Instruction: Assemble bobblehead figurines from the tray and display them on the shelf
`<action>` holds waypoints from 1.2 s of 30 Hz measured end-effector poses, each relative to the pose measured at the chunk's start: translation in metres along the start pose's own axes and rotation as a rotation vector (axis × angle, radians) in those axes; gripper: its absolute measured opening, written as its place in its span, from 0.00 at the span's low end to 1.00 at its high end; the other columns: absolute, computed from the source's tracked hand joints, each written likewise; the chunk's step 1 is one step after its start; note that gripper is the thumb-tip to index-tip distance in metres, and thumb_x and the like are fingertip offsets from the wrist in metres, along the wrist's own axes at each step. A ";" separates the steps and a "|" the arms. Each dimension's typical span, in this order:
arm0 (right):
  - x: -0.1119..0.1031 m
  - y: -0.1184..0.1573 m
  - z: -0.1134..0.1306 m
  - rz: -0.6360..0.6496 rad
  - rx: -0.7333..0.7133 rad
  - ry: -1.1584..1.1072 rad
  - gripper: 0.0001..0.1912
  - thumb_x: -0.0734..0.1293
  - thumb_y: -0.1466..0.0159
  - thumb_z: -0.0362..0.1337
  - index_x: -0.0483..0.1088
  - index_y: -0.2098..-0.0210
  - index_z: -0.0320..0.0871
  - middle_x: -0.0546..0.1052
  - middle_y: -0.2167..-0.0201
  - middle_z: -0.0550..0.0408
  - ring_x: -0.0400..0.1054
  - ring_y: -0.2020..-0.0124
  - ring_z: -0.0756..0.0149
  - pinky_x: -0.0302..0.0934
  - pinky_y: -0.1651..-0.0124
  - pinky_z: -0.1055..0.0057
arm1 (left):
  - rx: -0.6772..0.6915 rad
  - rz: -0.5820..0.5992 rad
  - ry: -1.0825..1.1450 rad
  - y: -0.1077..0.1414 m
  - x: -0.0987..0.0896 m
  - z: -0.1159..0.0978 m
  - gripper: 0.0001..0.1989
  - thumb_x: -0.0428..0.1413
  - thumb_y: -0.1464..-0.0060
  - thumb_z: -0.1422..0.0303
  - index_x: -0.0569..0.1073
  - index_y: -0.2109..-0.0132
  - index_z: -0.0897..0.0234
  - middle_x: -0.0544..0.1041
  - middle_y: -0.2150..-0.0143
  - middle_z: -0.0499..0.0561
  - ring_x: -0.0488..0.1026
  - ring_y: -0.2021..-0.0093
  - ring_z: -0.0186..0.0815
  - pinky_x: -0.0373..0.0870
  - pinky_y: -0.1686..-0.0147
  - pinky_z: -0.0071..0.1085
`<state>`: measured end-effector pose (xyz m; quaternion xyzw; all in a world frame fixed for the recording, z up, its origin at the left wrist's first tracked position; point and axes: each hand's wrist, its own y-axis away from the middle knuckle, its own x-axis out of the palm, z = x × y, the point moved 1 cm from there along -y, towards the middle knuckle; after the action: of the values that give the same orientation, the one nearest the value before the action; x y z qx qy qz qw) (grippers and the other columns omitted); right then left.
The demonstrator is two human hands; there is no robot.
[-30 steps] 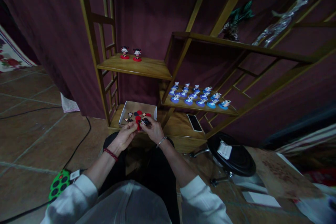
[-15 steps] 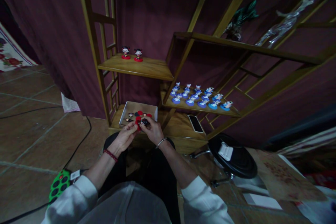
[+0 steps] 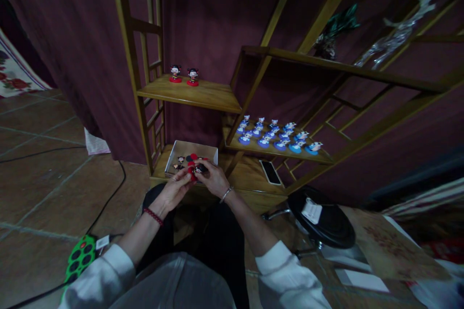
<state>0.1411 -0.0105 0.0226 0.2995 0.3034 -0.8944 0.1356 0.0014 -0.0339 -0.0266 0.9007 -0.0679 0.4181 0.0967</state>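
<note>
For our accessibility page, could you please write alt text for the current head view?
A person's left hand holds a red piece close to a figurine in the right hand, by an open box of parts. Two red-based figurines stand on a wooden shelf above; blue and purple figurines stand in rows at right.

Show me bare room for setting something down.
Upper left shelf: between the red-based figurines and the slanting post. Lower board: between the brace and phone. Crowded: right shelf under blue and purple figurines, and the box by left hand and right hand.
</note>
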 end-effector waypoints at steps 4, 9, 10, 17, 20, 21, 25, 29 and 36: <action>-0.004 -0.002 0.001 0.038 -0.019 0.008 0.15 0.63 0.44 0.32 0.66 0.56 0.47 0.73 0.59 0.55 0.65 0.55 0.67 0.58 0.51 0.67 | -0.012 0.010 0.009 0.001 0.000 0.000 0.14 0.59 0.56 0.77 0.74 0.59 0.65 0.77 0.61 0.50 0.72 0.63 0.30 0.65 0.57 0.29; -0.006 -0.004 0.002 0.043 0.013 0.018 0.14 0.63 0.44 0.33 0.66 0.57 0.45 0.73 0.59 0.54 0.66 0.56 0.67 0.59 0.52 0.68 | -0.020 0.024 0.023 0.000 0.000 0.001 0.13 0.58 0.55 0.76 0.73 0.58 0.65 0.77 0.61 0.50 0.72 0.63 0.31 0.66 0.57 0.29; -0.006 -0.004 0.002 0.045 0.026 0.021 0.14 0.63 0.44 0.33 0.66 0.57 0.45 0.73 0.59 0.54 0.66 0.57 0.67 0.59 0.53 0.68 | -0.020 0.020 0.024 0.000 -0.001 0.001 0.13 0.58 0.55 0.76 0.73 0.58 0.65 0.77 0.61 0.51 0.72 0.63 0.31 0.66 0.57 0.29; -0.001 -0.004 -0.002 0.051 0.100 0.036 0.17 0.64 0.45 0.34 0.65 0.55 0.46 0.73 0.58 0.55 0.67 0.58 0.67 0.60 0.54 0.69 | -0.041 -0.010 0.052 0.000 -0.003 0.003 0.11 0.59 0.55 0.76 0.74 0.61 0.66 0.76 0.62 0.51 0.72 0.61 0.32 0.66 0.55 0.32; 0.001 -0.003 -0.005 0.064 0.123 0.022 0.17 0.64 0.45 0.35 0.64 0.54 0.46 0.72 0.58 0.55 0.67 0.59 0.67 0.61 0.56 0.69 | -0.057 -0.001 0.042 0.000 -0.005 0.003 0.11 0.59 0.55 0.76 0.74 0.61 0.66 0.76 0.62 0.52 0.72 0.61 0.33 0.64 0.53 0.34; 0.002 -0.003 -0.006 0.073 0.127 0.020 0.18 0.64 0.44 0.34 0.64 0.54 0.46 0.72 0.58 0.55 0.67 0.60 0.67 0.61 0.56 0.69 | -0.057 0.004 0.038 0.000 -0.006 0.004 0.12 0.59 0.55 0.76 0.73 0.60 0.66 0.76 0.61 0.52 0.72 0.60 0.34 0.64 0.53 0.34; 0.002 -0.004 -0.005 0.109 0.103 0.030 0.18 0.63 0.44 0.33 0.64 0.53 0.45 0.73 0.60 0.54 0.68 0.61 0.67 0.61 0.57 0.69 | -0.047 0.007 0.044 -0.001 -0.009 0.004 0.13 0.59 0.55 0.76 0.73 0.59 0.66 0.76 0.59 0.53 0.72 0.59 0.34 0.63 0.51 0.35; 0.001 -0.007 -0.001 0.112 0.078 0.070 0.15 0.64 0.45 0.31 0.65 0.57 0.43 0.73 0.60 0.52 0.66 0.58 0.66 0.60 0.54 0.67 | -0.054 -0.015 0.042 -0.001 -0.009 0.004 0.12 0.59 0.55 0.76 0.73 0.60 0.66 0.76 0.60 0.53 0.72 0.59 0.34 0.64 0.53 0.34; -0.001 -0.014 0.001 0.180 0.065 0.118 0.17 0.64 0.46 0.32 0.63 0.56 0.44 0.73 0.60 0.54 0.67 0.59 0.67 0.60 0.56 0.69 | -0.064 0.018 0.072 -0.001 -0.008 0.003 0.12 0.58 0.54 0.76 0.73 0.59 0.67 0.76 0.60 0.53 0.72 0.59 0.34 0.65 0.52 0.35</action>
<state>0.1358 -0.0001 0.0308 0.3818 0.2536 -0.8688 0.1875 -0.0011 -0.0329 -0.0353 0.8807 -0.0858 0.4489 0.1242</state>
